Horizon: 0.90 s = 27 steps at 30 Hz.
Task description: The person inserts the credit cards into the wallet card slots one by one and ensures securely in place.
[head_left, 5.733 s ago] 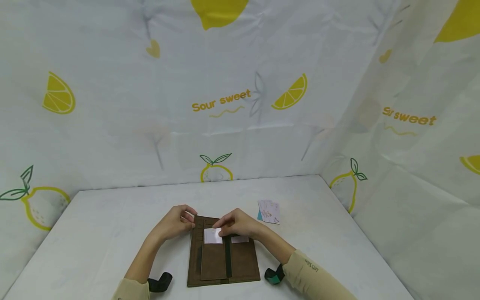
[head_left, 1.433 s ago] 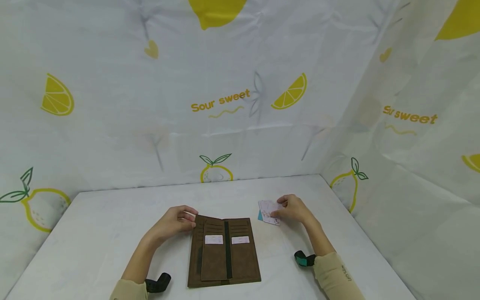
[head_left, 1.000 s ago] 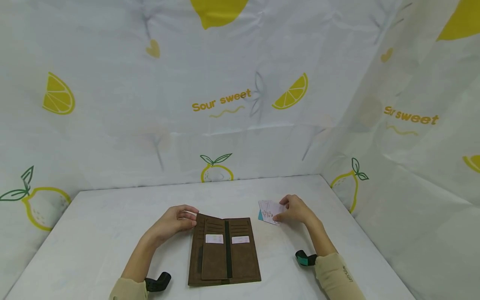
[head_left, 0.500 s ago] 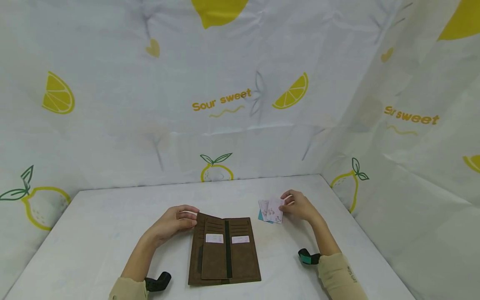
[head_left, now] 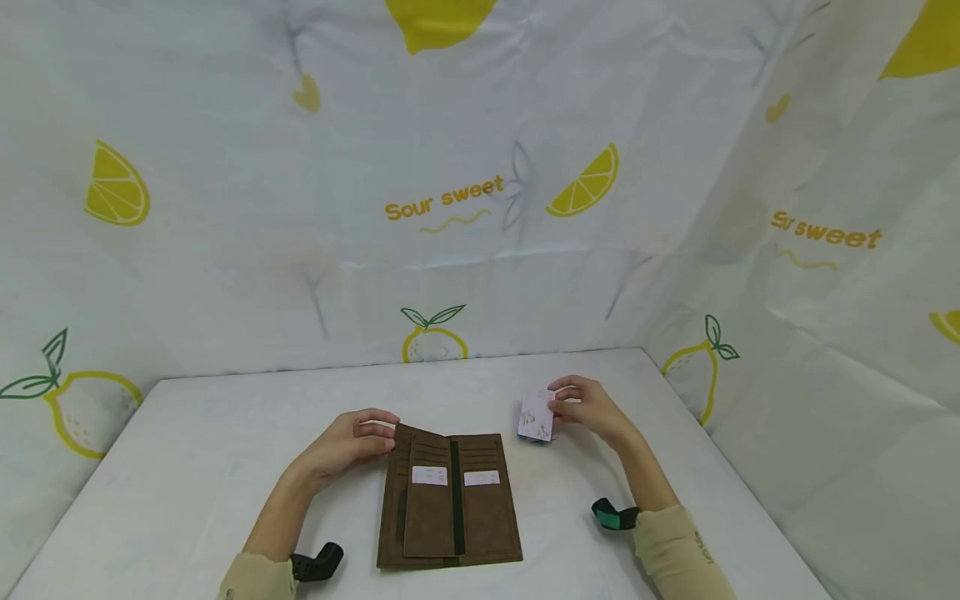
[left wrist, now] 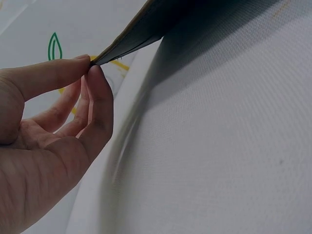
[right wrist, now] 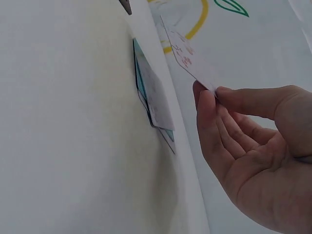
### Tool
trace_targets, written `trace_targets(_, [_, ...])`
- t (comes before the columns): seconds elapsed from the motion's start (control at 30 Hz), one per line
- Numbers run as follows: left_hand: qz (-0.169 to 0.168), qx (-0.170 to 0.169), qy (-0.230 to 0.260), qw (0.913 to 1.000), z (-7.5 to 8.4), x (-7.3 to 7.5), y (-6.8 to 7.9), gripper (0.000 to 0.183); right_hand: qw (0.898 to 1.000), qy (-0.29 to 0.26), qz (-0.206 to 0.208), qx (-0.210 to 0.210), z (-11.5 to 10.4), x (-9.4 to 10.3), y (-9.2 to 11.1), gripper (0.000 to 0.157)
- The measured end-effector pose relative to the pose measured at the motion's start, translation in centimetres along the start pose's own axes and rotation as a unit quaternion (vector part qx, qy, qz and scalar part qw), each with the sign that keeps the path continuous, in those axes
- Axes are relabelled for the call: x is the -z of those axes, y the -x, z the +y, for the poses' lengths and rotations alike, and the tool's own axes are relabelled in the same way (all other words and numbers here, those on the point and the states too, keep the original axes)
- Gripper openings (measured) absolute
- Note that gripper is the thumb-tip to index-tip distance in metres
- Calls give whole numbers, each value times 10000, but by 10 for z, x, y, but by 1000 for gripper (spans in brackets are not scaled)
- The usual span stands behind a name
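Observation:
A brown long wallet (head_left: 427, 521) lies spread on the white table, a pale card (head_left: 429, 475) poking out of a slot on its inner flap and another card (head_left: 482, 478) out of a slot on the right side. My left hand (head_left: 341, 450) pinches the wallet's upper left corner between thumb and forefinger, lifting that edge off the table. With thumb and fingertips my right hand (head_left: 592, 410) pinches a white card with reddish print (right wrist: 185, 53). It is held above a small pile of cards (right wrist: 153, 92), some with blue-green faces, right of the wallet.
The white table (head_left: 225, 467) ends at a back wall draped in lemon-print cloth (head_left: 480, 283), and a similar cloth (head_left: 832, 400) hangs on the right. Black wrist mounts (head_left: 318, 562) sit by both sleeves.
Earlier the right hand was at a card in the wallet, then moved to the pile. It has now lifted one card off it. The left hand stays on the wallet corner.

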<state>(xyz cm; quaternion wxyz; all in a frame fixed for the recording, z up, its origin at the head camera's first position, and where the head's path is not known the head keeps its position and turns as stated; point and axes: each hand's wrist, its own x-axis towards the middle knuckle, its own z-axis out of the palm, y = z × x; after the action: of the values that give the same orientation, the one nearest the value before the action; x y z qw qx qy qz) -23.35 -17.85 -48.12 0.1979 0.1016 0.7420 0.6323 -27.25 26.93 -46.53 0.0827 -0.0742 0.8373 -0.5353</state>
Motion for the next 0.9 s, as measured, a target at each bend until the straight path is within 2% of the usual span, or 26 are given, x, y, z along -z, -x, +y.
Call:
trace_targets(0.2, [-17, -5, 8, 10000, -1, 1, 0, 49, 9997, -90, -224, -26, -7, -15, -3, 37])
trace_targets(0.63, [-102, 37, 170, 9998, -2, 1, -1, 50, 9991, -127, -385, 103, -15, -38, -1, 35])
trace_targets(0.9, [-35, 78, 156, 9998, -3, 2, -1, 50, 9991, -259, -278, 176, -19, -53, -2, 33])
